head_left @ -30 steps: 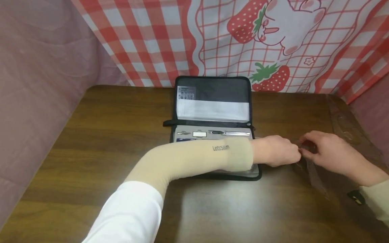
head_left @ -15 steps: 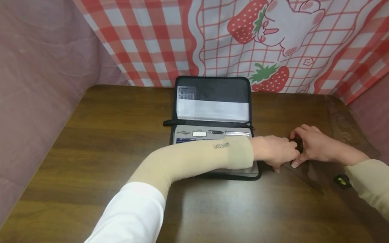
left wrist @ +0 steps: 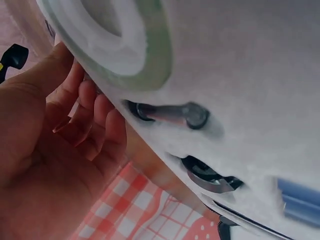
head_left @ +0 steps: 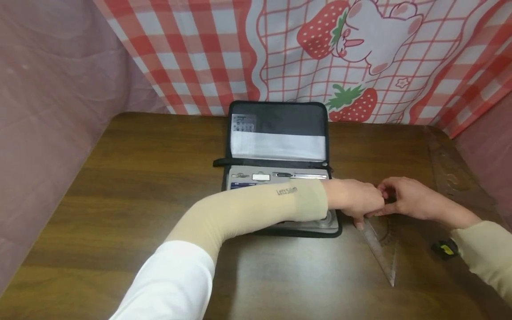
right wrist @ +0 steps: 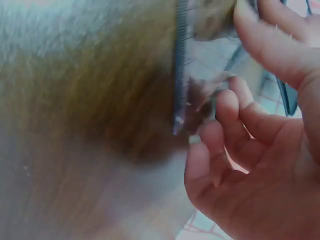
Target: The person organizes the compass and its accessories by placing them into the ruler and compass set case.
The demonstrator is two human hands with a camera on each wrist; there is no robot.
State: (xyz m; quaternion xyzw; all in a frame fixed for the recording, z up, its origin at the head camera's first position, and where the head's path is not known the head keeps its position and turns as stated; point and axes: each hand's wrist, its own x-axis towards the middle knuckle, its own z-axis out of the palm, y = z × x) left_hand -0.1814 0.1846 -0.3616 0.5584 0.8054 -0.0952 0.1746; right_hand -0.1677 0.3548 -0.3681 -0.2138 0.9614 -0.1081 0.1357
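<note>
A clear triangular set square (head_left: 378, 249) hangs with one corner pointing down toward the front of the table. My left hand (head_left: 356, 198) pinches its upper end, with the thumb (head_left: 359, 223) lying along the edge. Meeting it from the right, my right hand (head_left: 412, 198) holds the same end between thumb and curled fingers. In the right wrist view, the set square's marked edge (right wrist: 181, 65) stands beside the fingertips (right wrist: 199, 155). The left forearm crosses an open black zip case (head_left: 280, 124) and hides part of its grey tray (head_left: 268, 170).
The tray holds a white eraser (head_left: 261, 177), a metal compass (head_left: 300, 175) and a blue piece (head_left: 242, 185). A clear plastic template (head_left: 450, 166) lies at the table's right. A black and yellow piece (head_left: 445, 249) sits by the right sleeve. A checked curtain (head_left: 200, 53) hangs behind the table.
Both hands have shifted slightly left, the right hand more. The set square has swung closer to the case, with its corner now pointing down to the front.
</note>
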